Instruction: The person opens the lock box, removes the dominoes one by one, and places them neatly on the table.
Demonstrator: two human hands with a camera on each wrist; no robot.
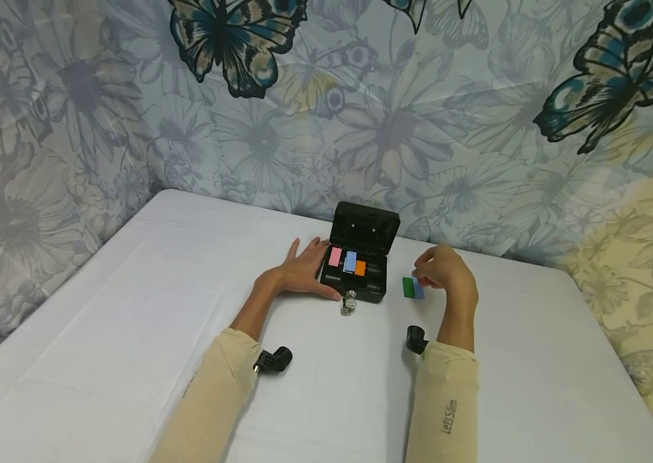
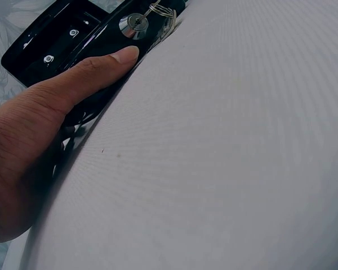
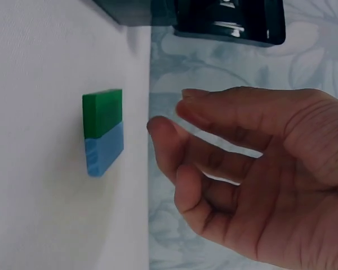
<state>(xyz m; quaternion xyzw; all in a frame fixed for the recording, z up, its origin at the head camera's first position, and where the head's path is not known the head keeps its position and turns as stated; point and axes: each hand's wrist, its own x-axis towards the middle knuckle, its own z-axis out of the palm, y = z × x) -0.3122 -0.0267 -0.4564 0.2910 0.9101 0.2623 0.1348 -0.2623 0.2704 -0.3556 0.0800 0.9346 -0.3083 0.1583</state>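
A black cash box (image 1: 371,296) stands with its lid (image 1: 364,229) raised. Inside it lie a pink block (image 1: 335,256), a light blue block (image 1: 350,262) and an orange block (image 1: 360,268). My left hand (image 1: 303,269) rests along the box's left side, fingers stretched toward the back. Its thumb (image 2: 104,73) lies on the front, beside the lock (image 2: 134,26). To the right of the box, a green block (image 3: 103,114) and a blue block (image 3: 106,151) lie side by side on the table. Over them hovers my right hand (image 3: 253,169), its fingers loosely bent with nothing between them.
Keys (image 1: 348,307) on a ring hang from the lock at the box's front. A white cloth covers the table (image 1: 315,399). Behind it hangs a wall covering (image 1: 268,148) printed with flowers and butterflies, close to the back of the box.
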